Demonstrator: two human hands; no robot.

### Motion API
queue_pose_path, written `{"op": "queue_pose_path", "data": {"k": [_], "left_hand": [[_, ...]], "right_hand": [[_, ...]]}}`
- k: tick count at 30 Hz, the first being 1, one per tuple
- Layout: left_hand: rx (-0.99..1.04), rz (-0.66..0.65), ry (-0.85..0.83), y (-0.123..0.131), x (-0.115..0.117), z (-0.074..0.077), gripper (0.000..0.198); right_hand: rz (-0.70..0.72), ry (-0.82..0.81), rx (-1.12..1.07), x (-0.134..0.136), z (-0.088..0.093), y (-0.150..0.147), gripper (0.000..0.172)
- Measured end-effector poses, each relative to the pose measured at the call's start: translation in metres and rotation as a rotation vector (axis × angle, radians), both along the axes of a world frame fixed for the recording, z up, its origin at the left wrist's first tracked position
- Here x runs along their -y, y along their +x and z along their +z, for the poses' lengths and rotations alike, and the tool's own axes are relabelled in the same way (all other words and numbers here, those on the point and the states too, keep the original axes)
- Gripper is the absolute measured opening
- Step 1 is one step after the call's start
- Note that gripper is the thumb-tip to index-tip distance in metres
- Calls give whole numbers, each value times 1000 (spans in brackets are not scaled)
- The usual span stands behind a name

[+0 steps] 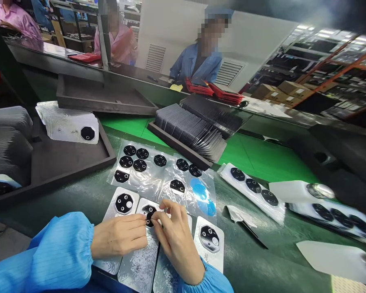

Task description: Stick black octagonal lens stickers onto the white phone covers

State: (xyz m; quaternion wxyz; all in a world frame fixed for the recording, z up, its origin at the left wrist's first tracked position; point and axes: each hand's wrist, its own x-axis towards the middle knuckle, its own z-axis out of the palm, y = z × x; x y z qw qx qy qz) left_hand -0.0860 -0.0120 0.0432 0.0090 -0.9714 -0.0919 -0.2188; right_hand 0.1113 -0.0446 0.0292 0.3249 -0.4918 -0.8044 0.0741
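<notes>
Side by side in front of me lie several silvery phone back covers [137, 264], each with an octagonal camera area near its top. Over the second cover from the left, both hands meet at a black octagonal lens plate [149, 211]. My left hand [122, 235] is closed, its fingertips at the plate's left edge and its thumb hidden. My right hand [177, 236] pinches at the plate's right side with thumb and forefinger. Black plates with round holes show on the left cover [112, 208] and the right cover [217, 258]. Fingers partly hide the plate between them.
Behind the covers, clear film sheets [146, 179] carry several black octagonal plates and blue round film pieces [201, 193]. Dark trays [110, 152] with stacked covers stand left and behind. At right lie wrapped plate strips [253, 189], tweezers [254, 235] and white bottles [332, 258]. Co-workers sit beyond.
</notes>
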Motion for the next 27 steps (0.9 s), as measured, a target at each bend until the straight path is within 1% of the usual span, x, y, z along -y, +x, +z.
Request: {"op": "queue_pose_path", "data": {"k": [7, 11, 14, 18, 21, 27], "left_hand": [[8, 5, -6, 0, 0, -1, 24], [6, 3, -1, 1, 0, 1, 23], [11, 8, 5, 1, -1, 2, 24], [4, 3, -6, 1, -1, 1, 25], [11, 13, 14, 2, -1, 1, 25], [-7, 10, 13, 2, -1, 1, 26]], "right_hand": [[-12, -17, 76, 2, 11, 0, 15], [-4, 59, 98, 1, 9, 0, 17], [-11, 40, 93, 1, 9, 1, 15], [14, 51, 131, 1, 11, 2, 20], [3, 47, 111, 1, 11, 3, 18], [13, 94, 119, 0, 6, 0, 24]]}}
